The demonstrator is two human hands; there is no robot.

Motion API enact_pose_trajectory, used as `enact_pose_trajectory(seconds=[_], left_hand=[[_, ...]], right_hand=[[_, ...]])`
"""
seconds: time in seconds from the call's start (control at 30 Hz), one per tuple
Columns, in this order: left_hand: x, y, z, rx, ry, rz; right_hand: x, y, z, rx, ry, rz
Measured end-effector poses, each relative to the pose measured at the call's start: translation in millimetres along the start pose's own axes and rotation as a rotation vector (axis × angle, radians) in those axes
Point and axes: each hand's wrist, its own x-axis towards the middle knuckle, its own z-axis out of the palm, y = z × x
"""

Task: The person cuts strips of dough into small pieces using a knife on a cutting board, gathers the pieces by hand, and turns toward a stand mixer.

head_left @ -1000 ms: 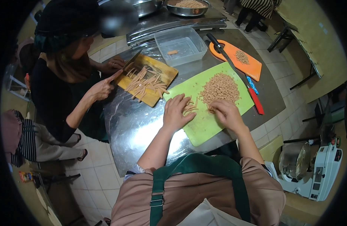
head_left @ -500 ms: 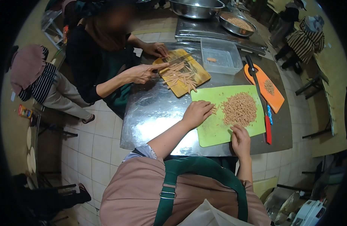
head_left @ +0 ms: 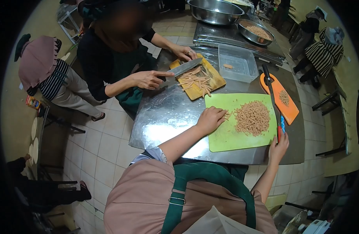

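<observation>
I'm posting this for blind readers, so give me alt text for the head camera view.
The wearer's left hand rests at thin strips on a green cutting board near chopped pieces; the right hand touches a red handle beside the board. At upper left, a co-worker holds a knife over a yellow board with more strips.

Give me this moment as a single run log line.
left hand: resting on strips, green board | right hand: at red knife handle | diced pile: on green board | co-worker: knife over yellow board
</observation>
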Motion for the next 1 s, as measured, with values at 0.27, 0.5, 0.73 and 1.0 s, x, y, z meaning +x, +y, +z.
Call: enact_pose_trajectory(seconds=[0.27,0.5,0.73,1.0], left_hand=[[-2.6,7.8,-9.1,-0.049,-0.016,-0.051],[-4.2,5.8,-9.2,-0.063,0.014,-0.035],[-2.9,0.8,-6.6,-0.065,0.082,0.014],[-1.1,5.7,-9.8,-0.107,0.063,-0.002]], right_hand=[[7.2,23.0,12.6,-0.034,-0.230,0.148],[14.0,33.4,25.9,-0.108,-0.250,0.187],[13.4,37.9,27.1,0.031,-0.075,0.068],[6.6,-44.1,-18.8,1.052,-0.429,0.541]])
